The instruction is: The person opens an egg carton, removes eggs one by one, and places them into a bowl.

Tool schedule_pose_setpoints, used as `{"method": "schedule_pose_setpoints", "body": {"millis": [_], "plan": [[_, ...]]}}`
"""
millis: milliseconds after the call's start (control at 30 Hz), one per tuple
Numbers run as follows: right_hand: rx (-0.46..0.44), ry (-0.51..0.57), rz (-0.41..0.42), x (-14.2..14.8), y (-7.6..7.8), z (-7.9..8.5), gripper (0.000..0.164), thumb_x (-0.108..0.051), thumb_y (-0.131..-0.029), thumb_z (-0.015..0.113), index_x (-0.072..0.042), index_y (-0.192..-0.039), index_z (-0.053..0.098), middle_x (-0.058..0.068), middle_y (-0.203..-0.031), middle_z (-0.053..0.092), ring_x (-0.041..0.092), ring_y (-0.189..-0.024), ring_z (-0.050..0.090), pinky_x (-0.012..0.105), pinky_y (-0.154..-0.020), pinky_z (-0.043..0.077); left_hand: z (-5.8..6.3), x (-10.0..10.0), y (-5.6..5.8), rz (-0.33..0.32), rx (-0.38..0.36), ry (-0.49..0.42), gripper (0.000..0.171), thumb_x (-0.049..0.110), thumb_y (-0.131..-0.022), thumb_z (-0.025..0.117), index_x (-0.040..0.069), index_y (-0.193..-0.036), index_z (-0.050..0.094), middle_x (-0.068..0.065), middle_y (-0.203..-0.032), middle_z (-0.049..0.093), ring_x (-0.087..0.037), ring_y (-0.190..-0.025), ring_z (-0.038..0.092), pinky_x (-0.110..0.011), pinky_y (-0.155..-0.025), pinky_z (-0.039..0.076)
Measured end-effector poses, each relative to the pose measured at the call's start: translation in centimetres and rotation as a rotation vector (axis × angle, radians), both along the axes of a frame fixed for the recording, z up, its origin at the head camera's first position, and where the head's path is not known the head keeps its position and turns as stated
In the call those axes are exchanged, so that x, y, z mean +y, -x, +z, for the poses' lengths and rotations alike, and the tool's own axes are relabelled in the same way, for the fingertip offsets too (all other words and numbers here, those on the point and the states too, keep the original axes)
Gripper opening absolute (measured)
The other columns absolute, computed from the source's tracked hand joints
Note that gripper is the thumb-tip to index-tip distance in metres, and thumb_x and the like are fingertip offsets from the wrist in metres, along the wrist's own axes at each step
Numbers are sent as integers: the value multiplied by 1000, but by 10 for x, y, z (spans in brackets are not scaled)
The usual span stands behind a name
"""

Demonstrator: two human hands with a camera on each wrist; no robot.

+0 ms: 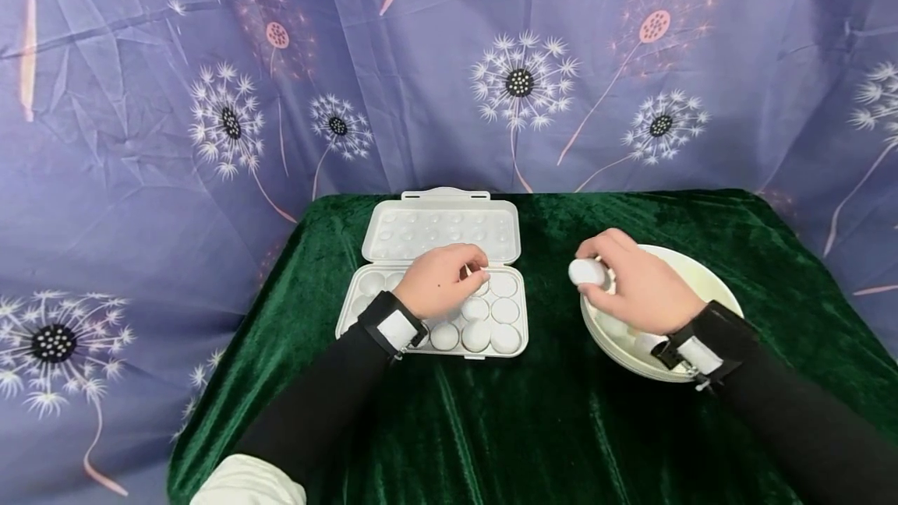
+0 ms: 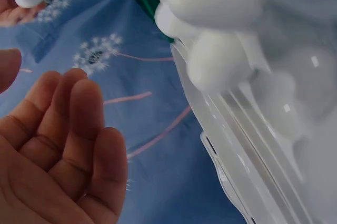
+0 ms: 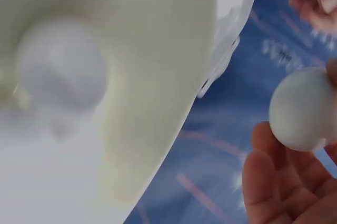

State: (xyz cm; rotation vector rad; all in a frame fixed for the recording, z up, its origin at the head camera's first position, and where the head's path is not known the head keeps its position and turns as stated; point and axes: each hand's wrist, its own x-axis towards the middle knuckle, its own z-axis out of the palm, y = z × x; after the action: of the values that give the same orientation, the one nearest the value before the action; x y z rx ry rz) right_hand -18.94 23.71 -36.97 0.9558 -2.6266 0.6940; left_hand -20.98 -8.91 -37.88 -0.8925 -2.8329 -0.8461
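A white egg [image 1: 586,272] is pinched between the thumb and fingers of my right hand [image 1: 641,287], above the left rim of a pale bowl [image 1: 708,275]. The same egg [image 3: 303,109] shows close up in the right wrist view. My left hand [image 1: 442,279] hovers over a white egg carton [image 1: 344,324], its fingers loosely bent; in the left wrist view no object is in its palm [image 2: 47,166]. White eggs [image 1: 505,310] fill the carton's right-hand cups. The left hand hides part of the carton's middle.
The carton's lid [image 1: 442,228] lies folded back behind it. Inside the bowl are more eggs [image 1: 612,326], partly hidden by the right hand. A dark green velvet cloth [image 1: 533,411] covers the table, and a purple dandelion-print curtain [image 1: 435,100] hangs behind.
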Motion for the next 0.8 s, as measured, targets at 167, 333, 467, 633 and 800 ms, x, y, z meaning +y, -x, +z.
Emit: {"method": "schedule_pose_setpoints", "body": {"millis": [167,333,467,633,800], "plan": [[-156,-106,-111,32,10,5,32,-16,-94,69,-12,-123,58,7,-118,58,20,-96,57,42,-80,47,-3,-7,10,38,-51,71,26,31,-101,61,15,-119,70,4,-109,68,-13,-92,64,-32,-78,50],[-278,-235,-154,57,20,2,40,-21,-97,64,-8,-134,55,15,-127,57,29,-106,57,48,-84,47,-4,-9,19,21,-120,204,32,32,-101,60,16,-128,67,-2,-120,65,-17,-108,62,-36,-88,49],[-346,-303,-206,69,27,-4,42,-22,-97,64,-8,-136,54,16,-124,58,30,-104,60,47,-81,48,-4,-6,26,12,-159,299,35,34,-102,59,18,-133,65,-3,-125,64,-18,-111,61,-36,-90,49],[-415,-382,-241,77,36,-12,41,-20,-97,64,-5,-133,55,19,-119,61,25,-87,60,40,-70,45,-7,3,33,26,-180,407,38,36,-101,62,20,-135,65,-2,-127,63,-17,-104,62,-36,-88,49],[-475,-427,-268,81,41,-21,37,-17,-96,65,-3,-129,56,15,-106,64,21,-71,51,39,-61,38,-12,11,36,38,-177,491,38,37,-99,65,23,-134,65,-1,-123,63,-16,-100,62,-36,-87,50]]}}
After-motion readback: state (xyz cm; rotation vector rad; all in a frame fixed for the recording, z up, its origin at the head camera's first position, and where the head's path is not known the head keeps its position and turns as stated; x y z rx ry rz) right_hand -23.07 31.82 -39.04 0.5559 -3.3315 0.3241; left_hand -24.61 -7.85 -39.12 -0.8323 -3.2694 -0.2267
